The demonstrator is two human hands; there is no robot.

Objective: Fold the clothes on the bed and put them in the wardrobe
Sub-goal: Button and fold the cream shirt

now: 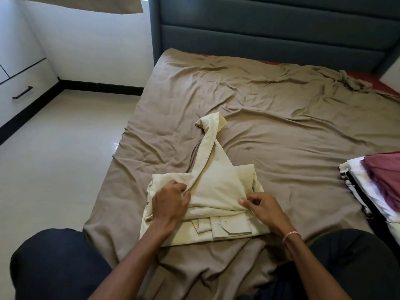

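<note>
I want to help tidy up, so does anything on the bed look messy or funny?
Yes. One sleeve of the cream shirt sticks out toward the headboard, not folded in yet. The brown bedsheet is wrinkled and bunched off the far right corner, baring the red mattress.

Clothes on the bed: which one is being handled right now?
The pale yellow shirt, pinched by the left hand and right hand. The maroon garment and white garment lie stacked, untouched, at the right edge.

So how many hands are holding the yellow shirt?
2. The left hand pinches the pale yellow shirt near its left edge, and the right hand pinches its right edge. None look hidden.
</note>
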